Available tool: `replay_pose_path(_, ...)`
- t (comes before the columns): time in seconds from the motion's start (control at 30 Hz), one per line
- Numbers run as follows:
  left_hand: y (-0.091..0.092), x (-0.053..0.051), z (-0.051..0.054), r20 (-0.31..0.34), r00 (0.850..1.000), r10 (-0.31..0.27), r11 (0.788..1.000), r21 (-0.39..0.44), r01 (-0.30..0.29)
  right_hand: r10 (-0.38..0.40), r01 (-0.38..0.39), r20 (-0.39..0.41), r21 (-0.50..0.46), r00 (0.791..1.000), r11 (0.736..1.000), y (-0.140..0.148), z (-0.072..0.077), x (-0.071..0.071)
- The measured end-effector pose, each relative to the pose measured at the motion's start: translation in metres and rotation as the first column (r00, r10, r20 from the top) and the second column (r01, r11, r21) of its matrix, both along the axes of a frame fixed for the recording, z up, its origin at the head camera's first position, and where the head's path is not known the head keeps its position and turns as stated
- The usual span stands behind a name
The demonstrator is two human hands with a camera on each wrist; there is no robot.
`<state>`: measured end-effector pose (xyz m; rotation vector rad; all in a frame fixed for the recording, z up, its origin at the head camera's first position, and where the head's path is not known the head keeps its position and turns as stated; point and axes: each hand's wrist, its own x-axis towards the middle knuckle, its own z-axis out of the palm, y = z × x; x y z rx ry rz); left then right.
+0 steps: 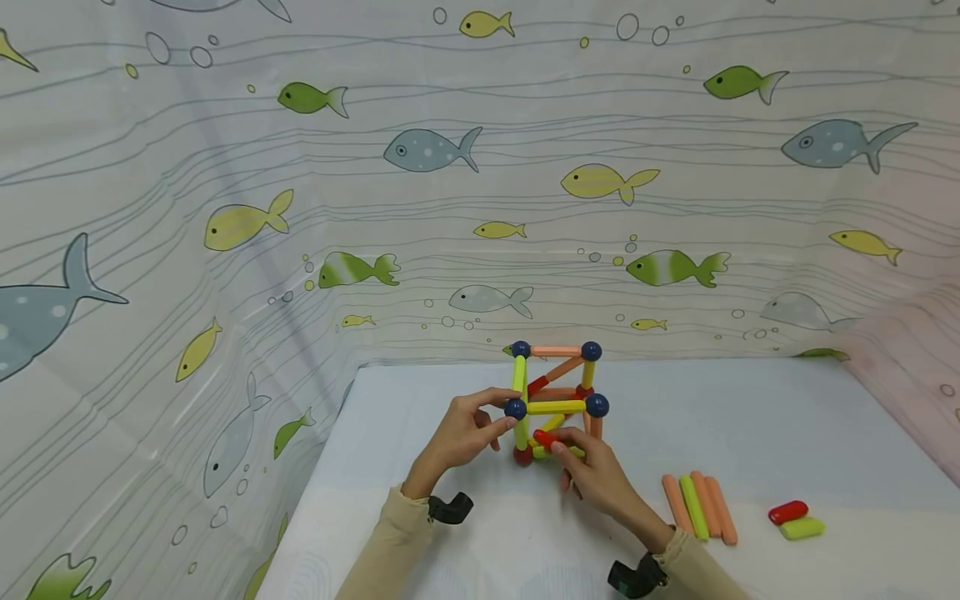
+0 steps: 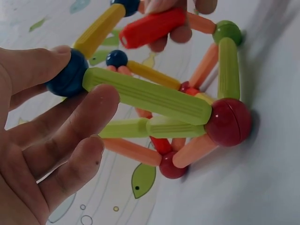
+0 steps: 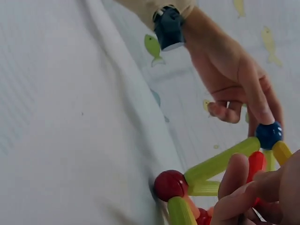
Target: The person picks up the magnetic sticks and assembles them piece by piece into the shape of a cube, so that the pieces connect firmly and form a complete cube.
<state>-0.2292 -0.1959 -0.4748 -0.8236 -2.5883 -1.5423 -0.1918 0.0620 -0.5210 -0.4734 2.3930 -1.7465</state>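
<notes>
A cube-like frame of plastic rods and balls stands on the white table point(image 1: 712, 417). My left hand point(image 1: 461, 429) pinches the blue ball point(image 2: 74, 77) at its near upper left corner, between thumb and fingers. From that ball a lime rod point(image 2: 150, 98) runs down to a dark red ball point(image 2: 228, 122), and a yellow rod point(image 1: 557, 407) leads across to another blue ball point(image 1: 597, 406). My right hand point(image 1: 596, 479) pinches a short red rod point(image 2: 152, 29) at the frame's near side. One end of this rod points toward the left upright; whether it touches anything I cannot tell.
Right of the frame lie several long rods, orange point(image 1: 722, 510) and lime point(image 1: 693, 508). Farther right are a short red rod point(image 1: 788, 512) and a short lime rod point(image 1: 802, 528). A fish-patterned curtain point(image 1: 525, 100) hangs behind and at the sides.
</notes>
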Motion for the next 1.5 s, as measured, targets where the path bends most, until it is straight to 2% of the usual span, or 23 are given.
replay_pose_path(0.13,0.000,0.000,-0.001,-0.007,1.000,0.002,1.000,0.009,-0.002,-0.011,0.019,0.087,-0.090,0.996,0.996,-0.012,0.001,-0.006)
replay_pose_path(0.23,0.000,0.000,-0.002,-0.010,1.000,0.002,1.000,0.021,-0.002,-0.016,0.030,0.113,-0.123,0.993,0.992,-0.018,0.002,-0.011)
replay_pose_path(0.7,0.000,-0.001,-0.001,-0.030,0.999,-0.015,0.999,0.032,0.016,0.000,0.029,0.128,-0.220,0.992,0.975,-0.022,0.004,-0.019)
replay_pose_path(0.93,0.011,0.001,-0.010,-0.060,0.998,-0.010,0.998,0.065,0.014,-0.006,0.038,0.141,-0.226,0.990,0.973,-0.022,0.004,-0.018)
replay_pose_path(1.03,0.021,0.003,-0.014,-0.089,0.996,0.024,0.997,0.072,-0.018,-0.002,0.031,0.130,-0.221,0.991,0.975,-0.020,0.005,-0.017)
replay_pose_path(1.13,0.030,0.005,-0.017,-0.113,0.990,0.078,0.993,0.099,-0.067,-0.011,0.027,0.095,-0.166,0.995,0.986,-0.014,0.007,-0.014)
replay_pose_path(1.27,0.036,0.007,-0.020,-0.101,0.988,0.118,0.985,0.140,-0.103,-0.070,0.070,-0.012,0.019,0.997,0.997,0.000,0.014,0.000)
replay_pose_path(1.33,0.037,0.007,-0.021,-0.086,0.989,0.121,0.983,0.151,-0.107,-0.087,0.099,-0.093,0.138,0.992,0.985,0.010,0.019,0.009)
replay_pose_path(1.4,0.037,0.007,-0.021,-0.083,0.989,0.119,0.983,0.153,-0.105,-0.068,0.102,-0.145,0.241,0.987,0.965,0.024,0.022,0.018)
replay_pose_path(1.5,0.036,0.007,-0.022,-0.075,0.991,0.115,0.983,0.155,-0.102,-0.037,0.101,-0.164,0.395,0.986,0.913,0.049,0.021,0.028)
